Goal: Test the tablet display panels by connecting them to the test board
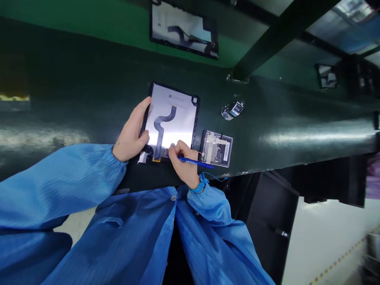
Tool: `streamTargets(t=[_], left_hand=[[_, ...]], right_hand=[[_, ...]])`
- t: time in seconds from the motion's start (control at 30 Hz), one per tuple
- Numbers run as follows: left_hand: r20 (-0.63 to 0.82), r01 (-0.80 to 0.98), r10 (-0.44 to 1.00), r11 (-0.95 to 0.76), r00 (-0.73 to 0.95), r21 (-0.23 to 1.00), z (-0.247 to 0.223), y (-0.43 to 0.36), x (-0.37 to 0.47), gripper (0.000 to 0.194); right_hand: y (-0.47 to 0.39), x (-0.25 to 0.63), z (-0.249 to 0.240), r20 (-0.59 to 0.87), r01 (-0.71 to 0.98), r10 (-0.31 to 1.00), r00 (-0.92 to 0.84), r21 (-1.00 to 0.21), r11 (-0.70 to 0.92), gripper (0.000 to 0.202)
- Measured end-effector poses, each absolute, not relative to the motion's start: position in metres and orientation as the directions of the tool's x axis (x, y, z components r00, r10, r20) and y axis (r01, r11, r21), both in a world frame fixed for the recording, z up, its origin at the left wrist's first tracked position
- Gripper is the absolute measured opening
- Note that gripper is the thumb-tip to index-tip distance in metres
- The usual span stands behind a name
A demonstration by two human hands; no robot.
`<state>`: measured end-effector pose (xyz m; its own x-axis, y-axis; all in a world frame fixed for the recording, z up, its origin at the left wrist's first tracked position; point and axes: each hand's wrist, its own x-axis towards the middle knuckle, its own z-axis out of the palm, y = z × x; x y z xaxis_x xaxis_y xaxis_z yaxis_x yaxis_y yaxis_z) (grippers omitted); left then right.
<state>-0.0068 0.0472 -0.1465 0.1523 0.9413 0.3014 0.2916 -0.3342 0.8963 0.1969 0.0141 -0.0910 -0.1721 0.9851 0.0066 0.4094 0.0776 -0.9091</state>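
Observation:
A tablet screen (178, 126) lies on the dark green bench with its silvery back up and a dark wavy ribbon cable (159, 134) running down it. My left hand (130, 134) grips its left edge, thumb over the near left side and fingers along the rim. A blue pen (197, 162) is pinched in my right hand (185, 160), its tip end at the screen's near edge beside the cable's gold end. Just right of that hand lies a circuit board (216, 148) with strips of pale tape, partly on a dark labelled backing.
A roll of shiny tape (232, 110) rests on the bench (89, 91) to the right. Beyond, another tablet screen (184, 29) lies on the green strip. A dark post (282, 37) rises behind the tape, and a smaller device (327, 76) sits at far right.

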Motion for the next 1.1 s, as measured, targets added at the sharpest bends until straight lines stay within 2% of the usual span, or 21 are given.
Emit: streamTargets(t=[0.2, 0.3, 0.4, 0.5, 0.6, 0.67, 0.73, 0.83, 0.93, 1.03, 1.1], left_hand=[[0.286, 0.246, 0.944, -0.321, 0.165, 0.915, -0.148, 0.048, -0.006, 0.085], [0.265, 0.221, 0.951, -0.295, 0.156, 0.929, -0.143, 0.047, -0.005, 0.085], [0.243, 0.176, 0.960, -0.265, 0.137, 0.948, -0.138, 0.046, -0.002, 0.086], [0.231, 0.118, 0.965, -0.245, 0.125, 0.962, -0.133, 0.044, 0.003, 0.090], [0.185, 0.122, 0.971, -0.204, 0.152, 0.971, -0.128, 0.037, 0.008, 0.087], [0.168, 0.150, 0.973, -0.192, 0.160, 0.970, -0.126, 0.032, 0.012, 0.083], [0.193, 0.213, 0.966, -0.227, 0.170, 0.950, -0.125, 0.029, 0.014, 0.080], [0.252, 0.448, 0.946, -0.320, 0.204, 0.835, -0.122, 0.025, 0.018, 0.068], [0.279, 0.665, 0.911, -0.413, 0.304, 0.622, -0.115, 0.023, 0.024, 0.061], [0.245, 0.739, 0.875, -0.485, 0.419, 0.468, -0.108, 0.021, 0.031, 0.048], [0.245, 0.743, 0.857, -0.514, 0.453, 0.428, -0.105, 0.020, 0.033, 0.040]], right_hand=[[0.013, 0.195, -0.089, -0.022, 0.555, 0.975, -0.220, -0.825, 0.106, 0.036], [0.013, 0.194, -0.092, -0.010, 0.577, 0.971, -0.240, -0.806, 0.134, 0.034], [0.012, 0.196, -0.094, -0.002, 0.533, 0.975, -0.221, -0.838, 0.119, 0.035], [0.016, 0.204, -0.085, 0.006, 0.400, 0.992, -0.122, -0.915, 0.055, 0.039], [0.034, 0.217, -0.063, 0.007, 0.285, 0.996, -0.085, -0.958, 0.031, 0.023], [0.054, 0.225, -0.050, 0.002, 0.281, 0.995, -0.104, -0.959, 0.031, 0.015], [0.076, 0.230, -0.045, 0.025, 0.348, 0.988, -0.152, -0.934, 0.077, 0.017], [0.102, 0.233, -0.055, 0.098, 0.513, 0.935, -0.339, -0.815, 0.272, 0.011], [0.109, 0.236, -0.072, 0.131, 0.546, 0.854, -0.503, -0.717, 0.432, 0.032], [0.103, 0.242, -0.082, 0.121, 0.543, 0.827, -0.549, -0.700, 0.464, 0.047], [0.096, 0.248, -0.083, 0.110, 0.541, 0.825, -0.554, -0.706, 0.458, 0.048]])
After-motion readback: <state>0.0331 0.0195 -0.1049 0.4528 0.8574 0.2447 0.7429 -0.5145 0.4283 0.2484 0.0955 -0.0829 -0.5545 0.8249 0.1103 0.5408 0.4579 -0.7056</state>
